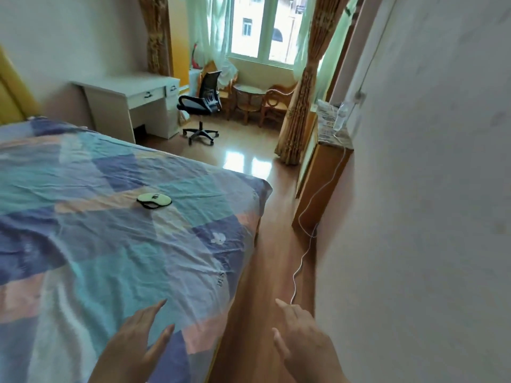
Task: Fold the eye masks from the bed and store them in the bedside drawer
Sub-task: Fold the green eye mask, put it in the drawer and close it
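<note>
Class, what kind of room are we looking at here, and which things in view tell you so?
A bedroom, most likely: a bed with a patchwork sheet, an eye mask lying on it, and a white desk with an office chair by the window.

A bed (83,258) under a patchwork sheet carries one pale-green eye mask (154,200) lying flat

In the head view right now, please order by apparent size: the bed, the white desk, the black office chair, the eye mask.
1. bed, though nearness to the camera enlarges it
2. white desk
3. black office chair
4. eye mask
</note>
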